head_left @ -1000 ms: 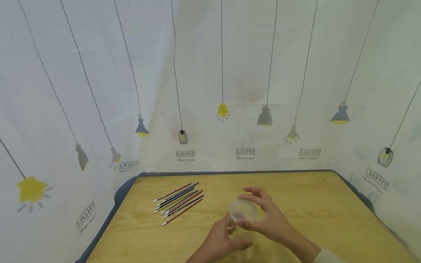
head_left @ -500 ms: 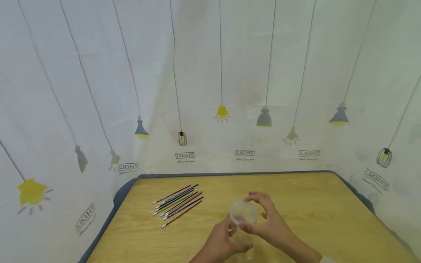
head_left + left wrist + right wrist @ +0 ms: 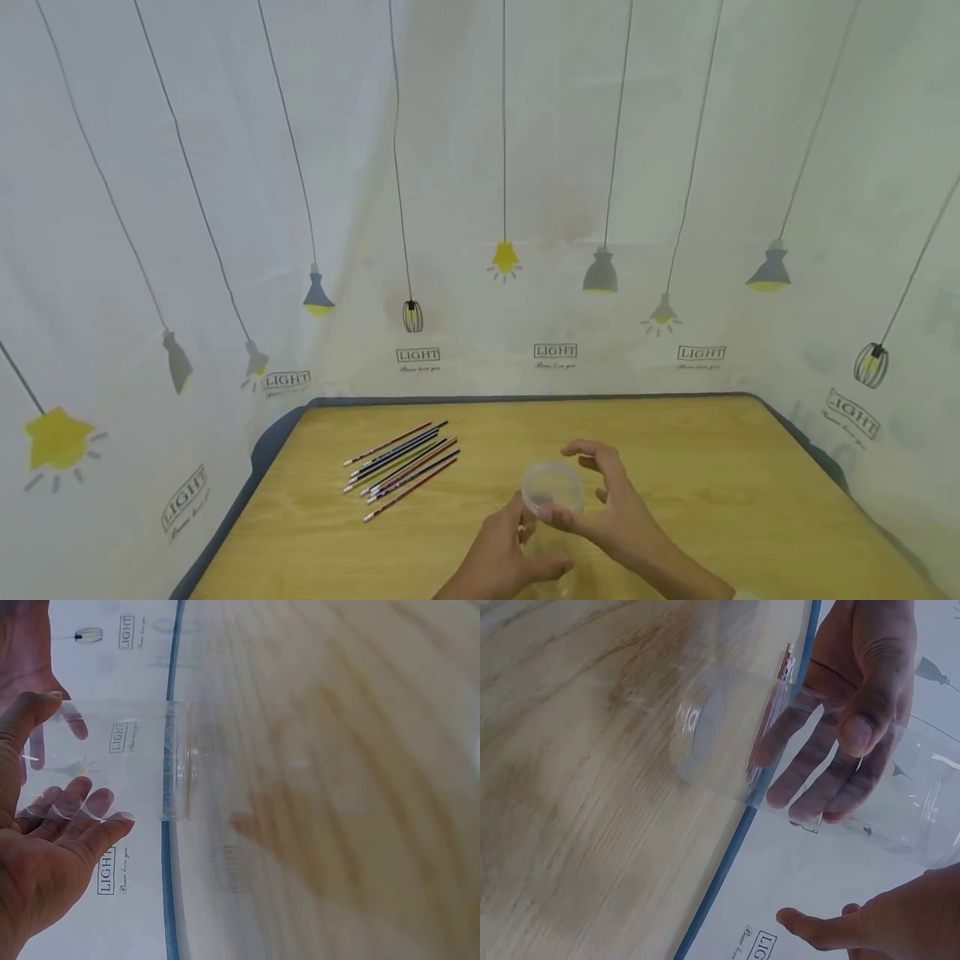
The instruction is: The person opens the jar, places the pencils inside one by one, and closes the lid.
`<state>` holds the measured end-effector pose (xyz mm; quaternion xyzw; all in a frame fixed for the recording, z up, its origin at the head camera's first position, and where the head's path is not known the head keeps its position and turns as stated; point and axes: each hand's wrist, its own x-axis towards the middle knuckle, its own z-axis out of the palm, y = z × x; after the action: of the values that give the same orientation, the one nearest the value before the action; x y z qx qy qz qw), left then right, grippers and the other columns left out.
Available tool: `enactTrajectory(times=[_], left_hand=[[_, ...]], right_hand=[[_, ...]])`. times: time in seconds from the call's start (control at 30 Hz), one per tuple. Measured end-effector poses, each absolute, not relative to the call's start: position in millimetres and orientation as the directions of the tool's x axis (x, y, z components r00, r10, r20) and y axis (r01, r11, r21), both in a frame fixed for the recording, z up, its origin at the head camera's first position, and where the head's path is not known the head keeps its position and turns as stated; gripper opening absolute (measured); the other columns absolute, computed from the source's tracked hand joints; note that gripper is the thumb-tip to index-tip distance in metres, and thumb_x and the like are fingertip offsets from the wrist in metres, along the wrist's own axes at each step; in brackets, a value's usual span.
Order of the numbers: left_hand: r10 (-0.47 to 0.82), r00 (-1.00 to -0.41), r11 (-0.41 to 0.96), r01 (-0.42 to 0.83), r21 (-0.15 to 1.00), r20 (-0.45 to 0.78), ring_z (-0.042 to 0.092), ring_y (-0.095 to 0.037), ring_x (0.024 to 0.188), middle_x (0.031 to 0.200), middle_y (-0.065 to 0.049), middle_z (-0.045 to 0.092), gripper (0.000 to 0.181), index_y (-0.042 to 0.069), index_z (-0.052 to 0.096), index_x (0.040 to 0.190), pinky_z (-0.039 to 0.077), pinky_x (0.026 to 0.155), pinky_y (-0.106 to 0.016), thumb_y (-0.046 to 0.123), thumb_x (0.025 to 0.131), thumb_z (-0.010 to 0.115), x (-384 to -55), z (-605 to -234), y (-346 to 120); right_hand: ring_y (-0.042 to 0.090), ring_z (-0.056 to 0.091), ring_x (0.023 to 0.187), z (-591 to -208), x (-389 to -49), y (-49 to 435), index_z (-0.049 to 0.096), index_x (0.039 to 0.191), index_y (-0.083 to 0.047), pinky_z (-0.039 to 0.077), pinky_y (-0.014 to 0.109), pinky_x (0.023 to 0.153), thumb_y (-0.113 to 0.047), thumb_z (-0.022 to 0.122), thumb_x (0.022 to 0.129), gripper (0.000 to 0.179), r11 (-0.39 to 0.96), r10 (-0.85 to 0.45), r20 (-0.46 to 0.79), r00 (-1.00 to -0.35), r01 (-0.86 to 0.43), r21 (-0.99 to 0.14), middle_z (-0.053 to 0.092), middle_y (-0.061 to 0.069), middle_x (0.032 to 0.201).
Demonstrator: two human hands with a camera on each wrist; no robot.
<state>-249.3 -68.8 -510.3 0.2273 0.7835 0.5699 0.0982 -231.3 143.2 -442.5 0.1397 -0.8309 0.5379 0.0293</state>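
Note:
A clear plastic jar (image 3: pixel 139 761) with a round translucent lid (image 3: pixel 553 486) stands upright close over the table in front of me. My left hand (image 3: pixel 501 550) grips the jar's body, thumb on one side and fingers around the other, as the right wrist view also shows through the clear wall (image 3: pixel 727 742). My right hand (image 3: pixel 618 508) is beside the lid, its thumb at the near rim. Its other fingers are spread, with a gap between the index fingertip and the lid's far edge. Nothing shows inside the jar.
Several pencils (image 3: pixel 408 467), dark blue and red with white eraser ends, lie roughly parallel on the left of the wooden table (image 3: pixel 712 467). A pale cloth backdrop (image 3: pixel 465 150) printed with lamps surrounds the table. A dark blue edge (image 3: pixel 540 398) runs along its border.
The right hand's fingers have come away from the lid's far rim and spread, while its thumb stays at the near rim. The left hand keeps its hold on the jar.

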Motion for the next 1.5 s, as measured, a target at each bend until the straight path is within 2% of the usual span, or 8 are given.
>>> enactTrajectory(times=[0.17, 0.47, 0.7, 0.83, 0.97, 1.07, 1.27, 1.5], left_hand=[[0.471, -0.874, 0.241, 0.256, 0.936, 0.118, 0.054, -0.035, 0.154, 0.16, 0.005, 0.062, 0.083, 0.032, 0.048, 0.163, 0.049, 0.118, -0.069, 0.028, 0.093, 0.092, -247, -509, -70], [0.451, -0.885, 0.242, 0.242, 0.94, 0.111, 0.056, -0.037, 0.152, 0.158, 0.002, 0.065, 0.085, 0.027, 0.048, 0.163, 0.05, 0.117, -0.069, 0.027, 0.091, 0.092, -239, -511, -73], [0.447, -0.89, 0.234, 0.213, 0.949, 0.089, 0.05, -0.04, 0.156, 0.163, 0.003, 0.059, 0.094, 0.031, 0.042, 0.167, 0.043, 0.121, -0.075, 0.035, 0.088, 0.094, -236, -517, -74], [0.488, -0.863, 0.161, 0.235, 0.959, 0.13, 0.048, -0.033, 0.157, 0.163, 0.007, 0.055, 0.096, 0.035, 0.035, 0.167, 0.038, 0.126, -0.072, 0.038, 0.091, 0.093, -247, -510, -73], [0.534, -0.817, 0.066, 0.297, 0.953, 0.218, 0.053, -0.019, 0.152, 0.159, 0.01, 0.057, 0.089, 0.037, 0.036, 0.164, 0.038, 0.13, -0.062, 0.035, 0.094, 0.091, -263, -497, -67], [0.548, -0.802, 0.064, 0.322, 0.944, 0.236, 0.055, -0.013, 0.148, 0.157, 0.012, 0.058, 0.087, 0.039, 0.038, 0.164, 0.04, 0.13, -0.06, 0.032, 0.095, 0.09, -268, -492, -64], [0.532, -0.825, 0.112, 0.291, 0.95, 0.191, 0.057, -0.013, 0.145, 0.154, 0.012, 0.06, 0.087, 0.037, 0.04, 0.161, 0.042, 0.127, -0.062, 0.024, 0.092, 0.091, -263, -492, -61], [0.491, -0.854, 0.125, 0.263, 0.957, 0.17, 0.059, -0.012, 0.144, 0.152, 0.013, 0.061, 0.089, 0.038, 0.041, 0.162, 0.044, 0.128, -0.059, 0.024, 0.091, 0.092, -255, -499, -61]], right_hand=[[0.046, 0.041, 0.154, -443, -233, 140, 0.056, 0.142, -0.021, 0.041, 0.084, 0.113, -0.032, 0.094, 0.088, 0.067, 0.35, -0.173, 0.176, -0.969, -0.227, -0.909, 0.041, 0.014, 0.168], [0.046, 0.039, 0.151, -449, -234, 142, 0.06, 0.144, -0.025, 0.042, 0.089, 0.106, -0.027, 0.092, 0.09, 0.062, 0.324, -0.249, 0.212, -0.945, -0.288, -0.901, 0.04, 0.015, 0.167], [0.046, 0.038, 0.152, -453, -232, 142, 0.06, 0.146, -0.027, 0.043, 0.088, 0.106, -0.028, 0.09, 0.092, 0.062, 0.332, -0.278, 0.202, -0.939, -0.291, -0.898, 0.041, 0.014, 0.166], [0.049, 0.038, 0.152, -449, -238, 143, 0.059, 0.147, -0.026, 0.041, 0.091, 0.106, -0.027, 0.09, 0.093, 0.063, 0.33, -0.3, 0.237, -0.924, -0.334, -0.883, 0.041, 0.016, 0.166], [0.05, 0.037, 0.152, -443, -245, 146, 0.059, 0.149, -0.027, 0.038, 0.093, 0.107, -0.027, 0.088, 0.095, 0.062, 0.318, -0.301, 0.282, -0.911, -0.374, -0.871, 0.039, 0.015, 0.167], [0.05, 0.035, 0.152, -440, -243, 149, 0.057, 0.152, -0.026, 0.035, 0.095, 0.106, -0.026, 0.087, 0.095, 0.065, 0.321, -0.295, 0.298, -0.908, -0.388, -0.864, 0.035, 0.016, 0.168], [0.049, 0.035, 0.153, -441, -236, 149, 0.046, 0.157, -0.022, 0.036, 0.09, 0.111, -0.031, 0.092, 0.09, 0.082, 0.353, -0.269, 0.286, -0.92, -0.37, -0.859, 0.033, 0.017, 0.17], [0.049, 0.038, 0.152, -445, -234, 145, 0.051, 0.15, -0.02, 0.04, 0.089, 0.11, -0.028, 0.091, 0.091, 0.072, 0.342, -0.269, 0.263, -0.926, -0.348, -0.873, 0.034, 0.017, 0.171]])
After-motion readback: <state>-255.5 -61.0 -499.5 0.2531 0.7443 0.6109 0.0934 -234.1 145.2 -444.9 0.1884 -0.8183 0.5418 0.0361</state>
